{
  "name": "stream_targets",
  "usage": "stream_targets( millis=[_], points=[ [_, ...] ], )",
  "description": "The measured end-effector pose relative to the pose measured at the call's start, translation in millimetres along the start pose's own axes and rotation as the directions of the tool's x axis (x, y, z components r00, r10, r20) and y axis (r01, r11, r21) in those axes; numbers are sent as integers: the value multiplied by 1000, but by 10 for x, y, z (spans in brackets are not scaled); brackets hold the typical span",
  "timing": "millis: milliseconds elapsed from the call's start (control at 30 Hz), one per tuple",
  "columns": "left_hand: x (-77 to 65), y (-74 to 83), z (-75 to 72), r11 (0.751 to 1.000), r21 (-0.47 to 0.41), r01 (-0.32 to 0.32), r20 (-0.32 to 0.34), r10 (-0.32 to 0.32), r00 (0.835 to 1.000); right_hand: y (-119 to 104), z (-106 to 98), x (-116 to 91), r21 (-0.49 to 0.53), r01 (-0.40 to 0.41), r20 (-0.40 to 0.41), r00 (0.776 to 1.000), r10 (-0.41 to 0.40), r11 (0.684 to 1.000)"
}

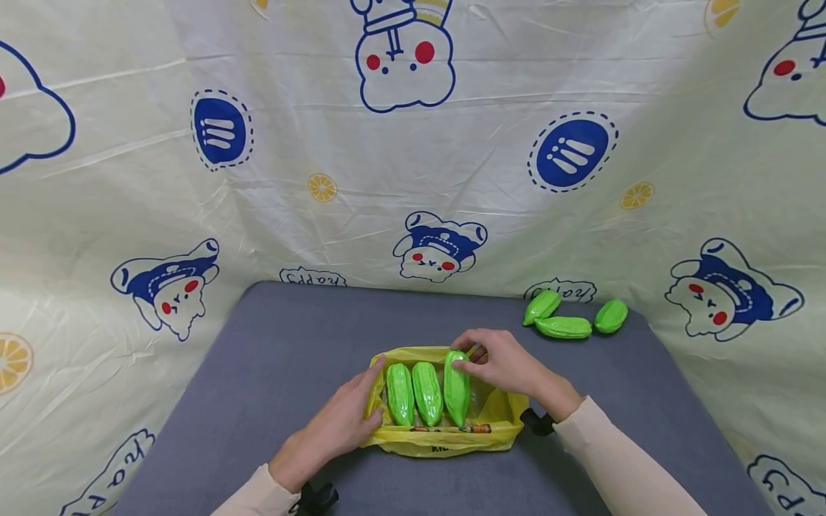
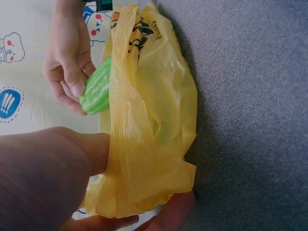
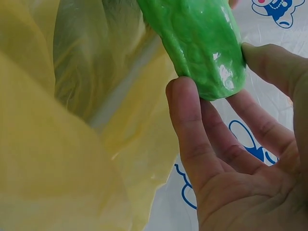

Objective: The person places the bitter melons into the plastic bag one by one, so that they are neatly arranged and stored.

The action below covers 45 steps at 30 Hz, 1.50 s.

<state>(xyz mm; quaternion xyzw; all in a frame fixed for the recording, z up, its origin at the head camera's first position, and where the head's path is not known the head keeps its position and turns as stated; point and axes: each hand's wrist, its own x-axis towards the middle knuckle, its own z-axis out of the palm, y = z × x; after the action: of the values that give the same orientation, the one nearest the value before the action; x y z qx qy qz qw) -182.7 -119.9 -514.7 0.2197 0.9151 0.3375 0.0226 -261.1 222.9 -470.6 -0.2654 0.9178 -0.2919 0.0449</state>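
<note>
A yellow plastic bag (image 1: 452, 443) sits opened wide on the table, its mouth facing up. Inside it, at the left, two green bitter melons (image 1: 426, 394) lie side by side. My right hand (image 1: 500, 364) pinches the upper end of a third bitter melon (image 1: 456, 394) between thumb and fingers, over the bag's opening. The right wrist view shows the fingertips on this shiny bitter melon (image 3: 207, 48). At the bag's left end, my left hand (image 1: 348, 412) holds the yellow side, thumb on one face and fingers on the other in the left wrist view.
Three more bitter melons (image 1: 564, 327) lie together at the table's far right corner. The grey table (image 1: 310, 330) extends around the bag. A white printed sheet (image 1: 277, 236) hangs behind the table and along its sides.
</note>
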Motion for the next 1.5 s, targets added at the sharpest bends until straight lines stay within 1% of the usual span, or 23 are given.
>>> stream_targets(
  millis=[267, 667, 1033, 1367, 1500],
  points=[
    [18, -14, 13, 1000, -2, 21, 10, -21, 1000, 9, 17, 7, 5, -4, 25, 1000, 4, 1000],
    [12, -20, 24, 1000, -7, 19, 1, -19, 1000, -20, 36, 20, 16, -22, 66, 998, 21, 1000],
    [13, -26, 27, 1000, -8, 22, 5, -22, 1000, -6, 71, 19, 20, -1, 82, 997, 0, 1000],
    [16, -10, 17, 1000, -10, 7, -6, -7, 1000, -15, 76, 8, 23, -4, 87, 996, 2, 1000],
    [17, -12, 21, 1000, -7, 11, -2, -11, 1000, -10, 79, 9, 17, 0, 84, 996, -2, 1000]
  ],
)
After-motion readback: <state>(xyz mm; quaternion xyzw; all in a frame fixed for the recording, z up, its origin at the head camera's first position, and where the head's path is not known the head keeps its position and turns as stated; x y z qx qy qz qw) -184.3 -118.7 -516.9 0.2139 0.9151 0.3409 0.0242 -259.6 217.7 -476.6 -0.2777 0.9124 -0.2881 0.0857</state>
